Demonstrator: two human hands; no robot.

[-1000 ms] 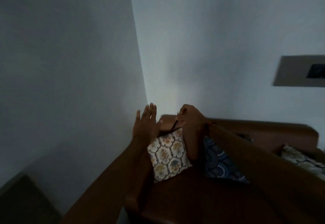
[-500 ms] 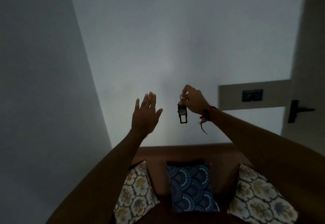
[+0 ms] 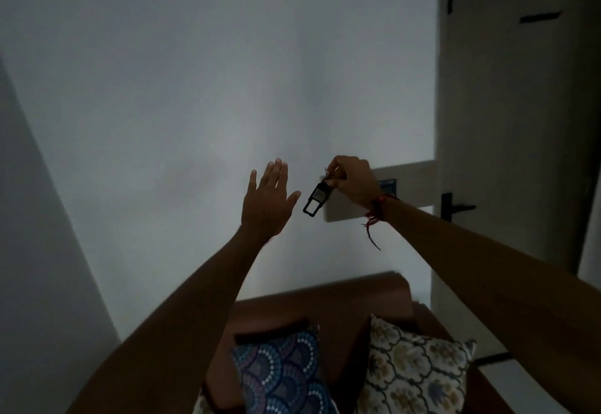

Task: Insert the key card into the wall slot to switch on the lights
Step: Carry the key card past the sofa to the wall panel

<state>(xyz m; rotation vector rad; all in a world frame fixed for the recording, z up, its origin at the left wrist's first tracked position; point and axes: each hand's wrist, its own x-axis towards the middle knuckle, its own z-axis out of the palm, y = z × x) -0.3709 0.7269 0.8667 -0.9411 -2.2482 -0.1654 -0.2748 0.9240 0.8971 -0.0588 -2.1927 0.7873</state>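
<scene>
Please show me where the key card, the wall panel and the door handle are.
key card (image 3: 316, 201), head view, middle of its dark frame.
wall panel (image 3: 409, 176), head view, bare pale face.
door handle (image 3: 460, 207), head view, dark lever.

We are seeing two bare forearms, no sleeves showing. The right hand (image 3: 353, 179) is wearing a red thread band (image 3: 377, 210) at the wrist, loose ends dangling. The left hand (image 3: 266, 200) is wearing nothing.

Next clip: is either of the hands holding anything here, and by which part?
The right hand pinches the key card by its top end, so it dangles below the fingers. The left hand is open and holds nothing.
</scene>
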